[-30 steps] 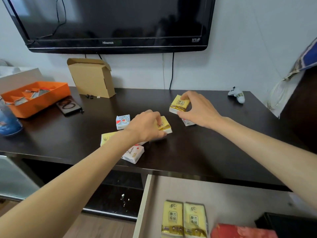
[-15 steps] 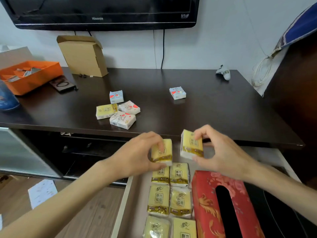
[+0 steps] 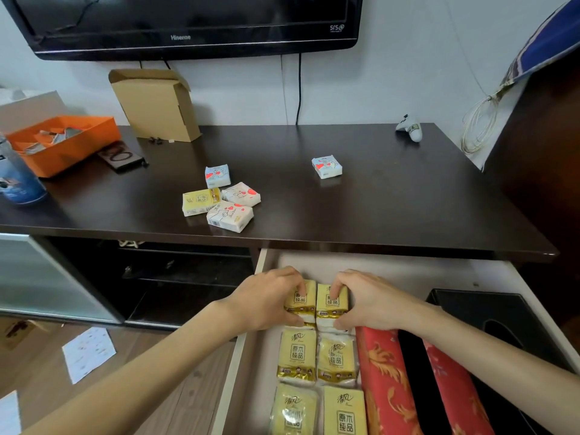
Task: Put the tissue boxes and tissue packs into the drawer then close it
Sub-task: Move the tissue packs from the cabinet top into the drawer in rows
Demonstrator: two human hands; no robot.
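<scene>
1. Fingers of my left hand (image 3: 266,301) pinch one yellow tissue pack (image 3: 300,301); my right hand (image 3: 365,301) grips its twin (image 3: 332,301), both held inside the open drawer (image 3: 260,324).
2. Both packs lie over others, whose hidden tops I cannot make out.
3. At 5 o'clock, the red tissue box (image 3: 383,381) is cut off by my forearm.
4. At 12 o'clock, five packs lie on the table (image 3: 392,208).
</scene>
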